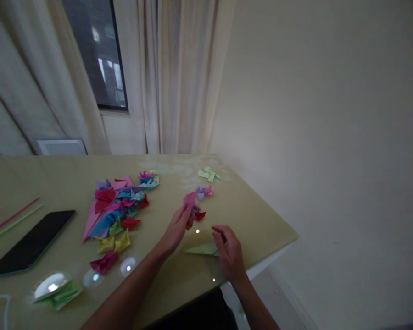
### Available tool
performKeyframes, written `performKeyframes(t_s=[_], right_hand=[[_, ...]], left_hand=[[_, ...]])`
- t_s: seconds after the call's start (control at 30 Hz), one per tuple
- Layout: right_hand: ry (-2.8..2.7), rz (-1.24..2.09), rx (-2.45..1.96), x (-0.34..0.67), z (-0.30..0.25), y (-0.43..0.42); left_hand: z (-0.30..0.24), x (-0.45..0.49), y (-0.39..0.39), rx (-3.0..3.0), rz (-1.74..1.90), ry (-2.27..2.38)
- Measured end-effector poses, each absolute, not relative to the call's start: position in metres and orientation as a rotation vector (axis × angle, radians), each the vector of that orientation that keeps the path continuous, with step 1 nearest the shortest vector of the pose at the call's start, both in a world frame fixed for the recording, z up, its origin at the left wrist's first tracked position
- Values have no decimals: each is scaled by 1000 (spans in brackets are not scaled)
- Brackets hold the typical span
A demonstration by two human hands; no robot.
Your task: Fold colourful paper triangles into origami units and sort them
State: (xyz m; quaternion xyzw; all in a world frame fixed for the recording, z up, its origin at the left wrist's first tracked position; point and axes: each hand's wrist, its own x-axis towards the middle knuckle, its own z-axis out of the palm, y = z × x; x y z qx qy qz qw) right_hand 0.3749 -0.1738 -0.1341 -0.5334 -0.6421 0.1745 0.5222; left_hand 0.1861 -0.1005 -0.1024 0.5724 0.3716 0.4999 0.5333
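Note:
My left hand point(181, 223) is closed around a pink folded paper point(190, 199), which sticks up from its fingers. Just beyond that hand lies a small red folded paper piece point(200, 216), with a bit of blue beside it. My right hand point(230, 250) is loosely curved near the table's front edge, its thumb and index finger apart and nothing visible between them. Under and beside it is a pale green pointed paper fold point(203, 249), partly hidden by the hand. Farther back sit a purple paper piece point(200, 193) and a small pink one point(209, 190).
A heap of colourful folded papers point(105, 220) lies to the left, with a magenta piece point(105, 263) in front. A black tablet-like slab point(32, 243), thin sticks point(13, 216) and a green fold point(64, 293) are farther left. A pale green piece point(209, 174) lies at the back.

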Motion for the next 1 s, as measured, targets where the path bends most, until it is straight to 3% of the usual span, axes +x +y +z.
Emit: performKeyframes(t_s=[0.4,0.7,1.0], right_hand=[[-1628,542,-1160,374,-131,-175],[-1040,725,-1059,385,-140,-171],[-1068,840,-1228,394,-141,-165]], left_hand=[[-114,208,-124,1580,1029,825],[-127,199,-124,2595,663,1007],[-117,197,-119,2368,637,893]])
